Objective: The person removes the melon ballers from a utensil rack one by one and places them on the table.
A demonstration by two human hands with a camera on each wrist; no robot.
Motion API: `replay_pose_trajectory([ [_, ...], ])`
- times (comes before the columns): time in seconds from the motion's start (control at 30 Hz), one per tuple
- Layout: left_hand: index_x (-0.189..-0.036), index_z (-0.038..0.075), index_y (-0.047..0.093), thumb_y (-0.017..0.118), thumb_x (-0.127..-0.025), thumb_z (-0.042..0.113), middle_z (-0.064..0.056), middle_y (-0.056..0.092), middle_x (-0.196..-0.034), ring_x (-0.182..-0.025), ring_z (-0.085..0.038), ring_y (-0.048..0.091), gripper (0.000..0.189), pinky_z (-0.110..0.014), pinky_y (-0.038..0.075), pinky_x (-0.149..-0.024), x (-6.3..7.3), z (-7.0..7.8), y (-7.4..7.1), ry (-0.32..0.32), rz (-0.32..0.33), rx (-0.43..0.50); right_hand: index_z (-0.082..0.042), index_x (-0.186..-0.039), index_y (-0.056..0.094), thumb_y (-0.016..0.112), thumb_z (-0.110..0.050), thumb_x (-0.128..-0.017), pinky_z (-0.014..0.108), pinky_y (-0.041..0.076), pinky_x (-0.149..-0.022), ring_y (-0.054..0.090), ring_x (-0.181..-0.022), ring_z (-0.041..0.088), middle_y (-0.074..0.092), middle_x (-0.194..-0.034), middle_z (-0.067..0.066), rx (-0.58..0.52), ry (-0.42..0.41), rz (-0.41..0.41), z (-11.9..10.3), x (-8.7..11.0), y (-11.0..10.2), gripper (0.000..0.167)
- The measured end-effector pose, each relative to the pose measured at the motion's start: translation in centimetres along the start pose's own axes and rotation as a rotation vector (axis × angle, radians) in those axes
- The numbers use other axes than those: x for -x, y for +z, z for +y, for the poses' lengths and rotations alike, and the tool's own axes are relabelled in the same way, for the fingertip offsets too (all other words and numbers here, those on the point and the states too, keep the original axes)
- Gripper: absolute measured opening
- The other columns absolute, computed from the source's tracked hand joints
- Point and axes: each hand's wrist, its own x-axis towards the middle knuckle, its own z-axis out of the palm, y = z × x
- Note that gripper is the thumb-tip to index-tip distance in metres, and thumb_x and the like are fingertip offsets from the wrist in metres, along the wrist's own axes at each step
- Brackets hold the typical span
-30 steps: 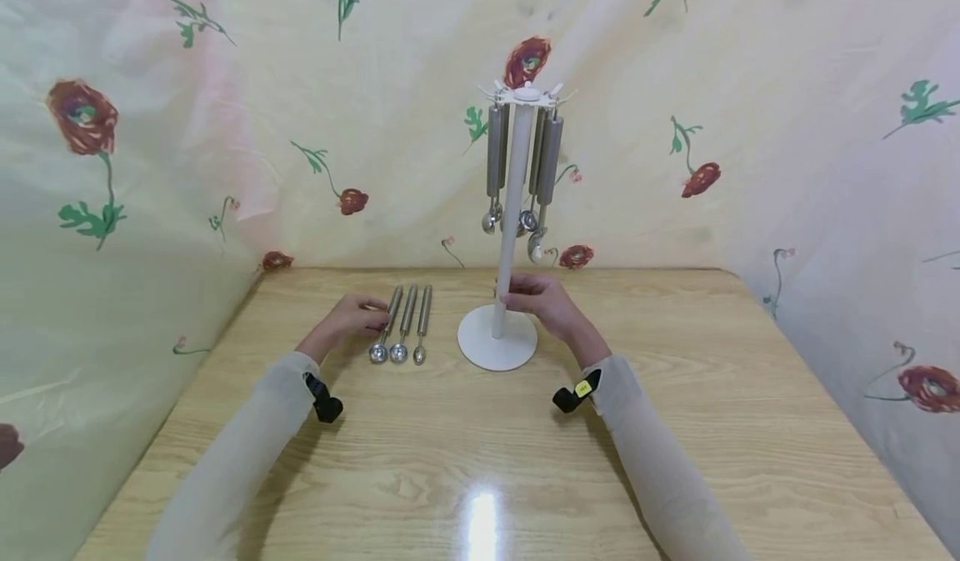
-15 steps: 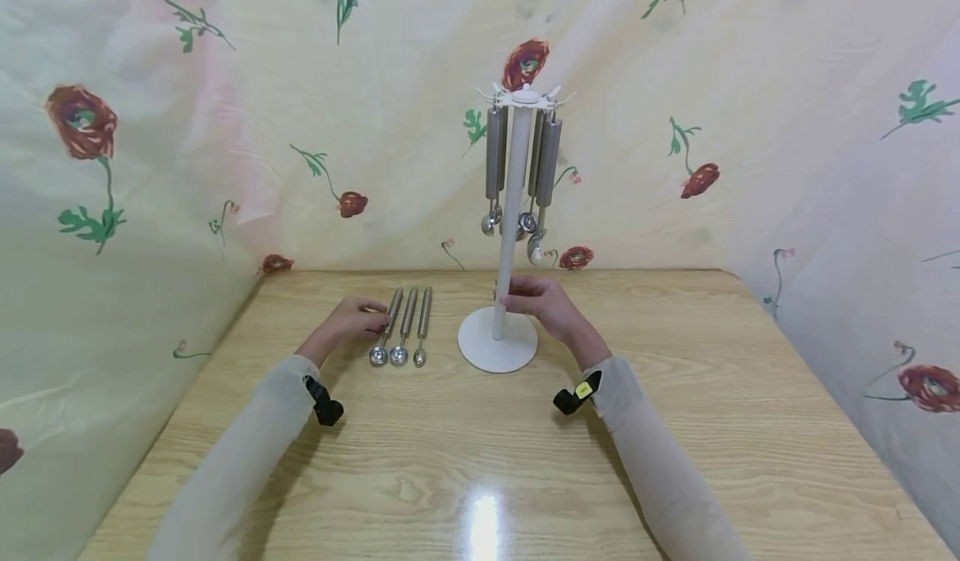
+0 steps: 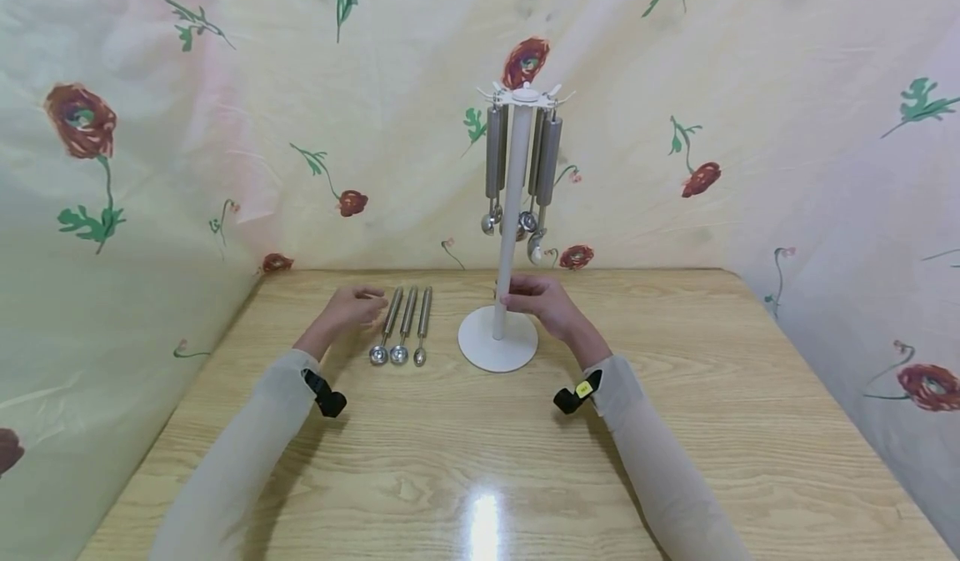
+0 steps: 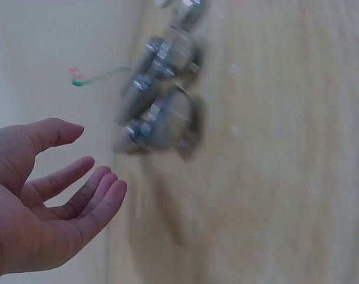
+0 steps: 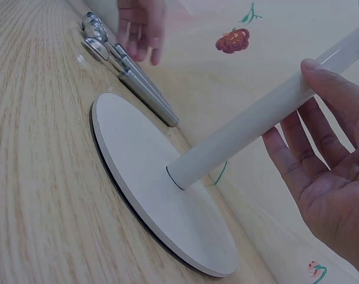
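Observation:
Three steel scoops with thick cylindrical handles lie side by side on the table. Two of them, the left scoop (image 3: 378, 354) and the middle scoop (image 3: 399, 353), have round bowls; the right scoop (image 3: 420, 356) has a narrower oval one. Just left of their handles is my left hand (image 3: 347, 311), its fingers loosely bent and nothing in them; the left wrist view shows the scoops blurred beyond the fingertips. My right hand (image 3: 551, 304) grips the post of a white utensil stand (image 3: 512, 211) low down, thumb on one side and fingers on the other.
From the hooks at the stand's top hang several steel utensils (image 3: 551, 161), their bowls downward. The stand's round base (image 5: 129, 154) rests flat on the wooden table (image 3: 420, 444). Behind the table's back edge hangs a flowered cloth (image 3: 420, 127).
My left hand has drawn back slightly to the left from the leftmost scoop's handle, and its fingers have spread. My right hand, the stand and the scoops stay in place.

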Motion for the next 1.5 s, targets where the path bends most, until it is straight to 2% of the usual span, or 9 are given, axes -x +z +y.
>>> replay_pose_trajectory([
  [0.13, -0.144, -0.005, 0.05, 0.058, -0.104, 0.02, -0.028, 0.051, -0.145, -0.134, -0.044, 0.052, 0.048, -0.049, 0.049, -0.113, 0.0, 1.9, 0.1, 0.062, 0.029, 0.088, 0.015, -0.133, 0.056, 0.067, 0.0, -0.096, 0.027, 0.06, -0.093, 0.071, -0.103, 0.012, 0.074, -0.107, -0.004, -0.004, 0.005, -0.001, -0.1, -0.1, 0.1, 0.042],
  [0.27, -0.144, -0.002, 0.052, 0.059, -0.104, 0.02, -0.026, 0.053, -0.143, -0.135, -0.042, 0.051, 0.046, -0.048, 0.049, -0.114, 0.2, 4.4, 0.6, 0.149, 0.044, 0.125, 0.015, -0.134, 0.056, 0.067, 0.0, -0.096, 0.027, 0.06, -0.093, 0.071, -0.103, 0.012, 0.074, -0.107, -0.004, -0.003, 0.01, 0.002, -0.2, 0.0, 0.2, 0.042],
  [0.57, -0.14, 0.003, 0.058, 0.064, -0.102, 0.024, -0.019, 0.061, -0.131, -0.128, -0.038, 0.058, 0.044, -0.043, 0.055, -0.107, 2.1, 10.9, 2.4, 0.377, 0.063, 0.205, 0.015, -0.137, 0.053, 0.065, 0.001, -0.097, 0.026, 0.06, -0.093, 0.071, -0.102, 0.011, 0.075, -0.106, -0.005, -0.005, 0.008, -0.005, -0.4, 0.1, 0.3, 0.044],
  [0.67, -0.139, 0.006, 0.06, 0.065, -0.102, 0.024, -0.015, 0.063, -0.127, -0.123, -0.031, 0.061, 0.041, -0.04, 0.057, -0.104, 2.8, 13.0, 2.9, 0.438, 0.063, 0.242, 0.016, -0.136, 0.053, 0.065, 0.002, -0.097, 0.026, 0.06, -0.092, 0.071, -0.102, 0.011, 0.075, -0.105, -0.006, -0.006, 0.001, -0.008, -0.3, 0.1, 0.2, 0.043],
  [0.8, -0.135, 0.01, 0.064, 0.066, -0.101, 0.024, -0.015, 0.066, -0.124, -0.113, -0.021, 0.065, 0.037, -0.043, 0.057, -0.103, 3.6, 15.4, 3.6, 0.51, 0.061, 0.28, 0.017, -0.135, 0.054, 0.065, 0.002, -0.097, 0.027, 0.061, -0.093, 0.071, -0.102, 0.011, 0.075, -0.105, -0.005, -0.007, -0.01, -0.01, -0.2, 0.0, 0.2, 0.042],
  [0.9, -0.134, 0.009, 0.064, 0.066, -0.101, 0.022, -0.016, 0.066, -0.124, -0.109, -0.02, 0.067, 0.036, -0.042, 0.058, -0.102, 4.2, 17.0, 4.0, 0.558, 0.05, 0.296, 0.016, -0.133, 0.055, 0.065, 0.002, -0.096, 0.028, 0.061, -0.093, 0.071, -0.102, 0.012, 0.075, -0.105, -0.004, -0.008, -0.02, -0.009, -0.1, 0.0, 0.2, 0.041],
  [1.07, -0.135, 0.008, 0.063, 0.064, -0.101, 0.017, -0.014, 0.066, -0.125, -0.114, -0.024, 0.066, 0.035, -0.033, 0.059, -0.099, 4.6, 18.8, 4.6, 0.605, 0.03, 0.308, 0.011, -0.131, 0.06, 0.066, 0.001, -0.096, 0.027, 0.061, -0.092, 0.072, -0.101, 0.012, 0.075, -0.105, -0.004, -0.007, -0.029, -0.013, -0.1, 0.1, 0.1, 0.037],
  [1.37, -0.14, 0.005, 0.058, 0.065, -0.101, 0.014, -0.016, 0.064, -0.134, -0.121, -0.025, 0.065, 0.041, -0.034, 0.056, -0.104, 4.1, 20.5, 5.2, 0.651, 0.015, 0.323, -0.004, -0.121, 0.071, 0.067, 0.001, -0.095, 0.028, 0.061, -0.093, 0.072, -0.102, 0.013, 0.076, -0.106, -0.003, -0.018, -0.032, -0.014, 0.0, 0.0, 0.0, 0.027],
  [1.5, -0.14, 0.006, 0.058, 0.066, -0.1, 0.012, -0.015, 0.066, -0.132, -0.121, -0.025, 0.065, 0.042, -0.033, 0.056, -0.105, 3.8, 21.1, 5.4, 0.656, 0.0, 0.342, 0.002, -0.126, 0.068, 0.067, 0.001, -0.095, 0.028, 0.061, -0.093, 0.072, -0.102, 0.013, 0.076, -0.105, -0.004, -0.015, -0.017, -0.005, 0.0, 0.0, 0.0, 0.031],
])
